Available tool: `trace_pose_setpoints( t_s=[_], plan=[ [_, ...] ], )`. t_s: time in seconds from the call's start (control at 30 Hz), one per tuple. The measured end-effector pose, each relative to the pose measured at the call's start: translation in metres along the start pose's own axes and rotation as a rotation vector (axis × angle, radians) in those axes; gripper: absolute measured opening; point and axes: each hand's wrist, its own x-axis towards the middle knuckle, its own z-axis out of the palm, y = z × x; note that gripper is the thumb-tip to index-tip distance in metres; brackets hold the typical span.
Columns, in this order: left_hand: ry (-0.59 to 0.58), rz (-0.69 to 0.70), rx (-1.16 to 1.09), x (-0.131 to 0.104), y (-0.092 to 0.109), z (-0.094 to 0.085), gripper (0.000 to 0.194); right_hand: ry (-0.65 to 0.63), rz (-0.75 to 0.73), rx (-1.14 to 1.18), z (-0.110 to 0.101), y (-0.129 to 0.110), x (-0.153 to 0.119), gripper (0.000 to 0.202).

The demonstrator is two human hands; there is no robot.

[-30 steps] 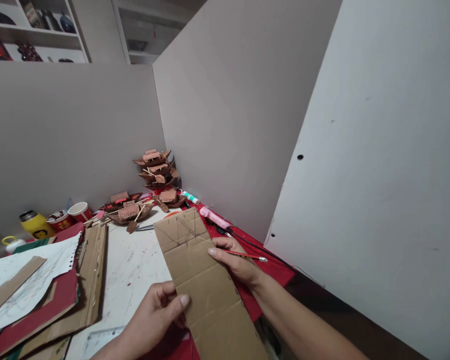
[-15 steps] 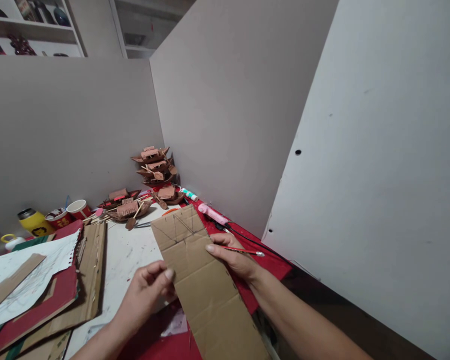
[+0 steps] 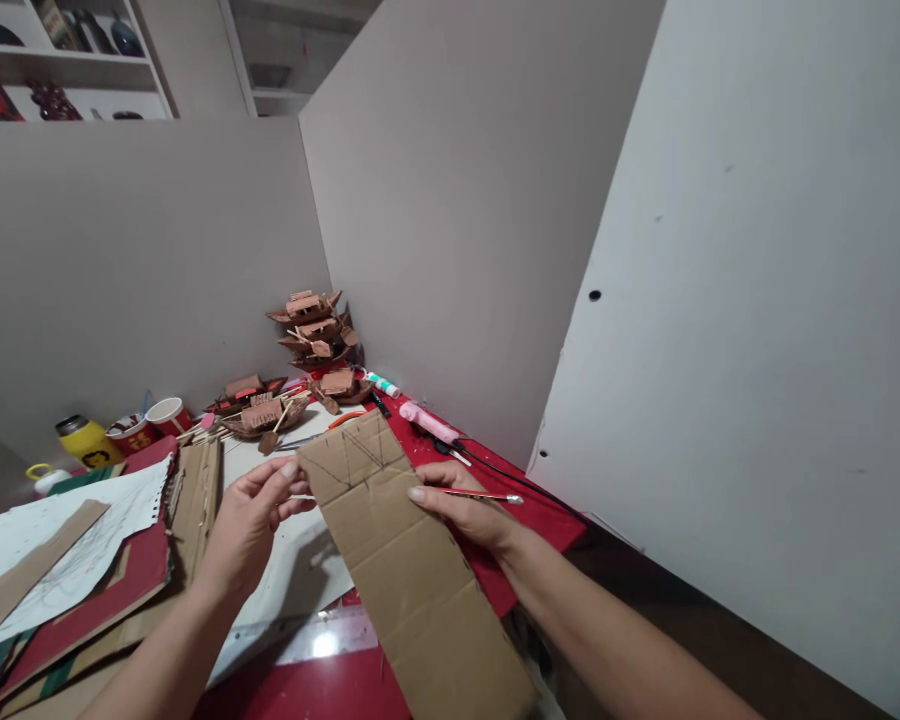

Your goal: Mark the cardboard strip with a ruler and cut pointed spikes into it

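A long brown cardboard piece [image 3: 412,575] slants up in front of me, with crossing pencil lines drawn near its far end and a few fold lines across it. My right hand [image 3: 461,505] is closed on its right edge, thumb on top. A red pencil [image 3: 480,494] with a silvery end lies in the same hand, pointing right. At the upper left corner of the cardboard, my left hand [image 3: 259,500] has its thumb and fingers pinched together at the edge. Beneath the cardboard, a clear ruler [image 3: 307,638] lies on the table and reflects light.
Small brown model boats [image 3: 319,330] are stacked in the corner, with others in front. A pink glue gun [image 3: 427,422] with a black cable lies right. Paper cups [image 3: 169,415], a yellow bottle [image 3: 88,442] and layered cardboard and paper [image 3: 67,545] are at left. Grey panels enclose the table.
My left hand has moved up and left along the cardboard's edge to its upper corner. The ruler shows more fully now. My right hand keeps its hold on the cardboard and pencil.
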Motion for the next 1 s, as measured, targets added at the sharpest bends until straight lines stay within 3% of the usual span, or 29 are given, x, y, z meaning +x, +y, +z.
trace_pose_setpoints(
  t_s=[0.37, 0.7, 0.87, 1.0],
  plan=[
    [0.046, 0.048, -0.021, 0.015, 0.003, 0.019, 0.024, -0.016, -0.051, 0.040, -0.003, -0.001, 0.000, 0.035],
    [0.006, 0.041, -0.015, 0.016, -0.006, 0.039, 0.022, 0.067, -0.143, 0.184, -0.002, -0.003, 0.008, 0.036],
    [-0.008, 0.037, -0.015, 0.019, -0.008, 0.039, 0.019, 0.055, -0.152, 0.233, 0.006, -0.028, 0.020, 0.039],
    [-0.007, 0.051, -0.009, 0.020, -0.007, 0.038, 0.019, 0.043, -0.163, 0.199, 0.014, -0.055, 0.038, 0.022]
  ],
)
